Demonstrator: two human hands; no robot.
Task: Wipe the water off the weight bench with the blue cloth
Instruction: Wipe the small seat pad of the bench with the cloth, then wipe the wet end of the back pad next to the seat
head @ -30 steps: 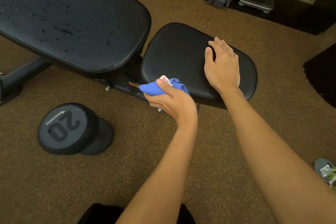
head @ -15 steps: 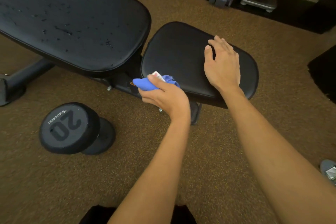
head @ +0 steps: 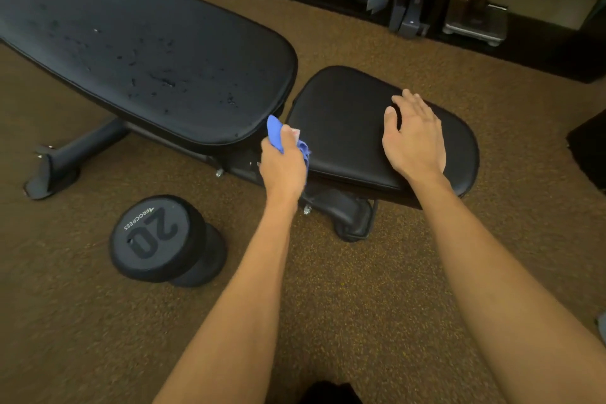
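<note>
The black weight bench has a long back pad (head: 183, 43) and a smaller seat pad (head: 344, 128). Water drops (head: 164, 80) speckle the back pad's middle and near edge. My left hand (head: 283, 164) grips the bunched blue cloth (head: 275, 134) at the gap between the two pads, just below the back pad's near corner. My right hand (head: 414, 138) rests flat on the seat pad with straight fingers. No drops show on the seat pad.
A black 20 dumbbell (head: 164, 239) lies on the brown carpet, left of my left arm. The bench's floor foot (head: 55, 167) sticks out at the left. Metal rack parts (head: 406, 6) and dark gear line the far edge.
My left hand has carried the cloth up and left, from the seat pad's front edge toward the back pad's corner. My right hand stays on the seat pad.
</note>
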